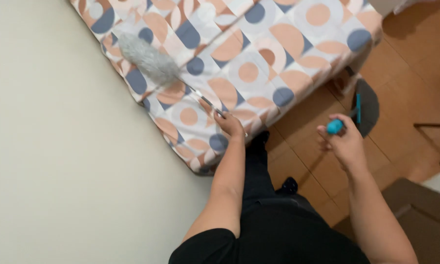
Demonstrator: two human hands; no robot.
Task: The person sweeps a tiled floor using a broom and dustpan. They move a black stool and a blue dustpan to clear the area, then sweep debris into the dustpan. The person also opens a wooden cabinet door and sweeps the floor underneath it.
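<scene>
Left hand (229, 123): arm outstretched, grip pinching the duster (149, 61) handle's end.
Duster: grey head extends beyond the grip, over the patterned bed (278, 44).
Right hand (344, 142): raised over the floor (415, 73), grip wrapped around the teal-handled dustpan (364, 105).

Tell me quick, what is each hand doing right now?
Left hand: closed around the handle of a grey fluffy duster lying over the patterned bed.
Right hand: closed on the blue handle of a dark dustpan.
</scene>
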